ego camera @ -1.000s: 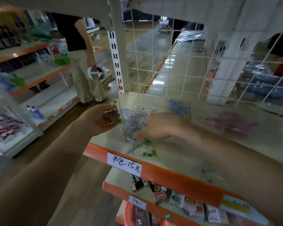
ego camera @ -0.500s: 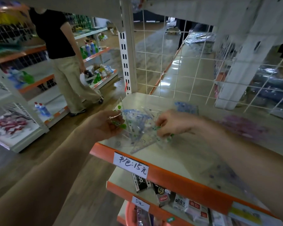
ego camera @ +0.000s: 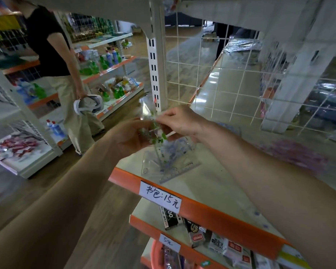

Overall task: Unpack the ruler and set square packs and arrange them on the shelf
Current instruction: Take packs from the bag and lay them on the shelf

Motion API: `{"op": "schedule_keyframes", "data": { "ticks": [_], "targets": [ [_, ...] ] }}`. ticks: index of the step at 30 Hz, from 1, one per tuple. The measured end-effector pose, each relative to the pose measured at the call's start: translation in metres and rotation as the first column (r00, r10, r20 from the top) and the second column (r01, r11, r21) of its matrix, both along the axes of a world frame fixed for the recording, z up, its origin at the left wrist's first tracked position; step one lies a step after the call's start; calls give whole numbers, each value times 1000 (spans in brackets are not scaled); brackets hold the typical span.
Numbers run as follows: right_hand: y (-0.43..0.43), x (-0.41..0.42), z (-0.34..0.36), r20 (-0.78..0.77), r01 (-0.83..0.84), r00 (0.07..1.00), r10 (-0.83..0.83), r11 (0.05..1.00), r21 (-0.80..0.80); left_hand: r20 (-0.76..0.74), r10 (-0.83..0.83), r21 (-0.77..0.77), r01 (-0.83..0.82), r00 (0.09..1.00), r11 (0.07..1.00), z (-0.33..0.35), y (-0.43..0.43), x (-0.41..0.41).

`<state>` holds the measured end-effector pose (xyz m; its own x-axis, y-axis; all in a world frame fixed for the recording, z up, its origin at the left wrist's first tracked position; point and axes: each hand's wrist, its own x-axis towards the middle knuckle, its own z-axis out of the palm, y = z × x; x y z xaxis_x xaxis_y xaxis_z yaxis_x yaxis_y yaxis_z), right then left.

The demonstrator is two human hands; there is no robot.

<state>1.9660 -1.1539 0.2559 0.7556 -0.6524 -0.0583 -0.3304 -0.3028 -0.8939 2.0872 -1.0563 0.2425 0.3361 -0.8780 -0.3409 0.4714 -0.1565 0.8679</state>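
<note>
A shop. The orange-edged shelf (ego camera: 211,183) carries a handwritten price label (ego camera: 160,197), and a second label (ego camera: 169,244) marks the tier below, stocked with small boxes (ego camera: 217,243). Wire mesh (ego camera: 202,74) backs it. Across the aisle, more racks display bottles (ego camera: 111,59).

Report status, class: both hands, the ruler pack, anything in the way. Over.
Left hand grips clear pack, right hand pinches its top. Pack held above shelf front corner. Loose set squares lie on shelf beneath it.
</note>
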Motion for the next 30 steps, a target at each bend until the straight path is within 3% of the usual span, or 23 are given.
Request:
{"op": "schedule_keyframes", "data": {
  "ticks": [1, 3, 6, 9, 12, 19, 24, 30],
  "targets": [
    [-2, 3, -4, -36, 5, 999, -5, 1000, -17, -27, 65, 14, -64, 998, 998, -1, 4, 8],
    [-9, 10, -15, -191, -19, 981, -20, 979, -203, -112, 190, 70, -183, 975, 981, -7, 12, 27],
    [-6, 22, -31, -460, -169, 886, -56, 884, -435, -173, 317, 171, -288, 933, 942, -15, 24, 42],
    [-4, 35, -42, -625, -311, 779, -45, 838, -448, -179, 330, 196, -296, 927, 935, -19, 29, 44],
    [-12, 37, -42, -674, -324, 735, -70, 838, -440, -232, 326, 185, -287, 916, 940, -20, 30, 46],
    [-29, 28, -36, -701, -258, 710, -70, 900, -351, -263, 284, 219, -230, 922, 948, -25, 26, 44],
    [-42, 17, -38, -512, -122, 859, 19, 978, -169, -252, 230, 216, -177, 940, 960, -31, 22, 40],
    [-50, 5, -28, -365, -12, 931, -27, 994, -105, -263, 181, 133, -150, 948, 980, -42, 25, 42]
  ]
}}
